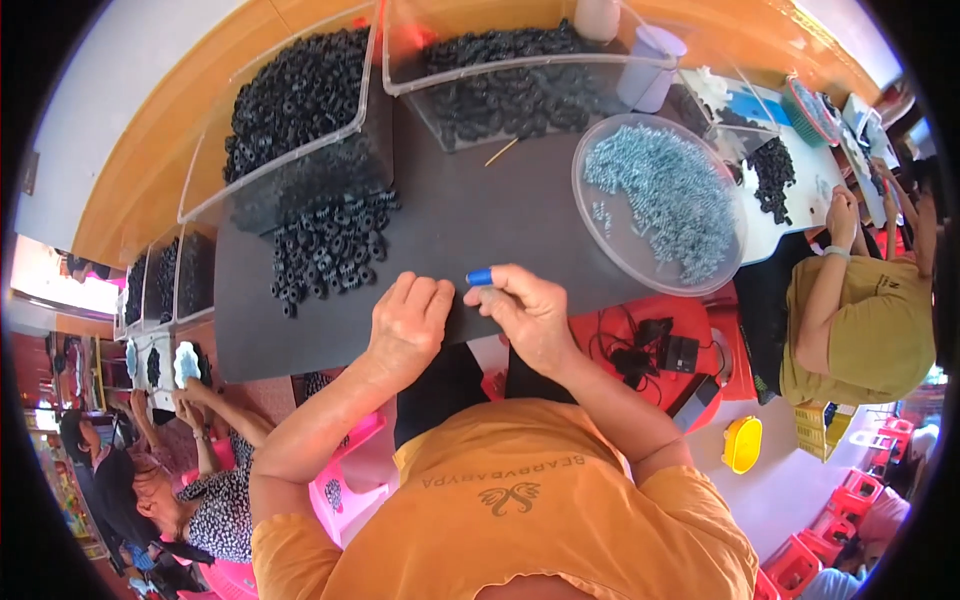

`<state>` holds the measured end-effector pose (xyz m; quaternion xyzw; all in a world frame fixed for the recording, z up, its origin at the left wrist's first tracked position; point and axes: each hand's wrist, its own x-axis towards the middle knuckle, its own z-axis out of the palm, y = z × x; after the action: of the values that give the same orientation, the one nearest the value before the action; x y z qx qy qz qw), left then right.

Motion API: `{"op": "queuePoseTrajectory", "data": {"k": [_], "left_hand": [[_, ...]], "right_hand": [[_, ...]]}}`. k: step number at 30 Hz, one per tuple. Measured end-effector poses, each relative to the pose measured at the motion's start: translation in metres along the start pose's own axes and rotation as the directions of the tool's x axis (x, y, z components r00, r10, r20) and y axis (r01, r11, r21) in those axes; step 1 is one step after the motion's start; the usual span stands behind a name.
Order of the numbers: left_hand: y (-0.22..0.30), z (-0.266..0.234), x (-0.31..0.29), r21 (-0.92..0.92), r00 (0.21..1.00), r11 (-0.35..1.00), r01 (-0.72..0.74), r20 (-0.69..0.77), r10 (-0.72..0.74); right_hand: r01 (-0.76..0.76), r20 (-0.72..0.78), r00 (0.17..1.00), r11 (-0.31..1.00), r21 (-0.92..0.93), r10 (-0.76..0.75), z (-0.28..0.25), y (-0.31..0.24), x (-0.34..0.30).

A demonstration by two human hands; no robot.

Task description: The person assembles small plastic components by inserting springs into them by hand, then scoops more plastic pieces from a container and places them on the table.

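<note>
Black parts (pixel 330 248) lie beyond the curled left hand (pixel 408 322); right hand (pixel 532 316) half-closed; cannot tell if either holds anything

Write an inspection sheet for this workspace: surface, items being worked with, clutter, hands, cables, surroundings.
Surface: dark tabletop.
Items: loose black parts piled at left; clear bins of black parts behind; round tray of small blue-grey parts at right.
Clutter: thin stick; lilac cup.
Hands: left hand curled; right hand beside it, blue wrap on one fingertip; anything held is unclear.
Cables: black cables bunched on a red stool.
Surroundings: person in olive shirt at right; people at left; yellow basin.
</note>
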<state>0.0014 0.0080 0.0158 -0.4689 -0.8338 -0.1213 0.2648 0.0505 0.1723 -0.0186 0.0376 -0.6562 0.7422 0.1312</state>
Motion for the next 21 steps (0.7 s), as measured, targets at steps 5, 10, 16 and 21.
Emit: {"op": "queuePoseTrajectory", "data": {"k": [5, 10, 16, 21], "left_hand": [[-0.029, -0.013, 0.061, -0.209, 0.988, 0.974, 0.082, -0.108, -0.106], [-0.073, -0.035, 0.183, 0.071, 0.990, 0.995, 0.071, -0.126, -0.062], [-0.084, -0.051, 0.143, -0.017, 0.991, 1.000, -0.007, -0.131, 0.005], [-0.086, -0.039, 0.038, 0.027, 0.958, 0.965, 0.260, 0.115, -0.261]], "right_hand": [[-0.047, 0.038, 0.998, 0.999, 0.025, 0.046, -0.002, 0.004, 0.000], [-0.041, 0.027, 0.999, 0.997, 0.059, 0.040, 0.000, 0.002, 0.003], [0.005, 0.034, 0.999, 0.998, 0.069, -0.008, 0.001, 0.001, 0.007], [0.045, 0.031, 0.998, 0.999, 0.024, -0.046, -0.002, 0.007, 0.004]]}}
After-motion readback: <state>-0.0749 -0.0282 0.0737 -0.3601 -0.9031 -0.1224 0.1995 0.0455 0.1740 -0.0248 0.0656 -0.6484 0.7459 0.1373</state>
